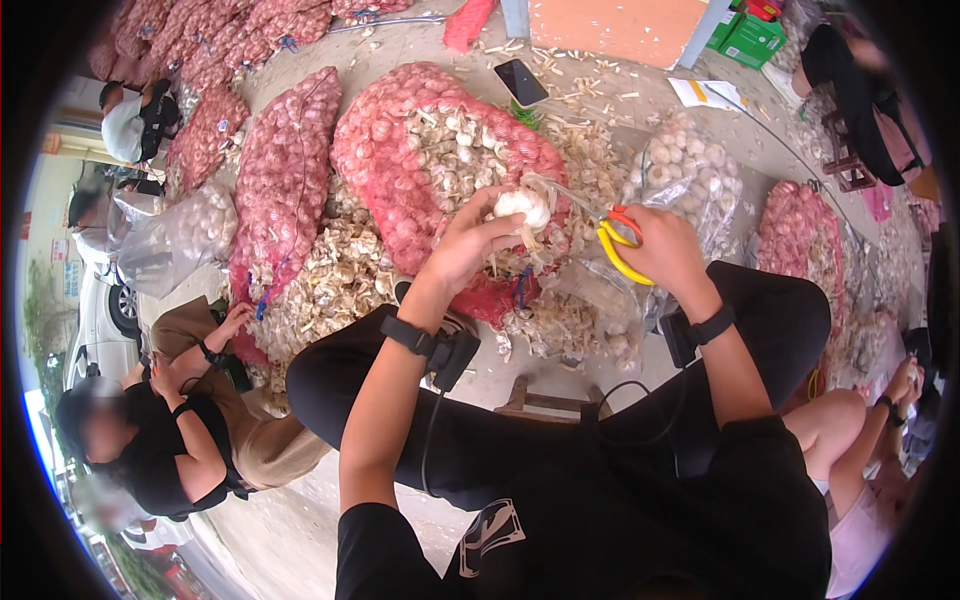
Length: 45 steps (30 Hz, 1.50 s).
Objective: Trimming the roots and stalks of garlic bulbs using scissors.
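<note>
A pale grey concrete floor point(395, 45) is running beneath everything. On it a bulging red mesh sack point(370, 130) is lying in front of the person, its mouth gaping and showing whitish garlic bulbs. A long, narrower red mesh sack point(285, 175), packed with garlic, is lying to its left. A loose heap of dry, beige garlic trimmings point(335, 285) is spreading on the floor between these two sacks and toward the person's knees. To the right of the gaping sack, a clear plastic bag point(690, 165) is holding many rounded, whitish bulbs.

The person's bare right hand point(660, 248) and bare left hand point(480, 230) are facing each other above the near edge of the gaping sack. The right fingers are closing around the handles of a pair of metal scissors with red and yellow grips point(607, 240), whose blades are pointing leftward. A black, flat, rectangular phone point(521, 83) is lying on the floor just beyond the gaping sack. Smallest, a round white garlic bulb point(523, 207) is sitting in the left fingers, which are gripping it. The blades are reaching its upper side; whether they are touching it, I cannot tell.
</note>
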Each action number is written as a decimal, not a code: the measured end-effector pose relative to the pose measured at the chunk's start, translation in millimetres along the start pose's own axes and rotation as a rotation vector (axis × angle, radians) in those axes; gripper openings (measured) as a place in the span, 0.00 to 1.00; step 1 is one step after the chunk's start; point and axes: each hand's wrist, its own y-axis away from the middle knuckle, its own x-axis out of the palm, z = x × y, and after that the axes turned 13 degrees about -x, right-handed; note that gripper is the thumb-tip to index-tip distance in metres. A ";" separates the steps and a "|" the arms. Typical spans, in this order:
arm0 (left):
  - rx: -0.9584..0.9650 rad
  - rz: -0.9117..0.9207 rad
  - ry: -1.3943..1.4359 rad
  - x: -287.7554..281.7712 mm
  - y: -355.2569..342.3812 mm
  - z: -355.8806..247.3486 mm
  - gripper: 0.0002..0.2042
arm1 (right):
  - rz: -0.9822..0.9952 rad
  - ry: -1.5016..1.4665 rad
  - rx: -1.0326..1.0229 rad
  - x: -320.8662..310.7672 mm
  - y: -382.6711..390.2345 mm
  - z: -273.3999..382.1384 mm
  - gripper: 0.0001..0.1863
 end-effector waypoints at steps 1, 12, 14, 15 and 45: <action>0.008 0.028 0.018 -2.2 -2.0 1.7 0.23 | 0.016 0.017 -0.002 0.5 0.2 0.2 0.17; 0.091 -0.016 0.203 -10.5 -5.0 3.5 0.20 | 0.166 0.071 0.032 13.7 3.3 -11.6 0.20; 0.105 -0.024 0.298 -10.5 -5.1 2.4 0.19 | 0.133 0.057 0.052 15.4 5.9 -16.2 0.21; 0.105 -0.022 0.297 -9.8 -5.2 2.1 0.19 | 0.132 0.057 0.053 17.8 6.1 -19.2 0.21; 0.236 0.133 0.450 0.2 2.7 -12.6 0.29 | 0.394 -0.684 0.249 4.7 -1.7 -16.4 0.41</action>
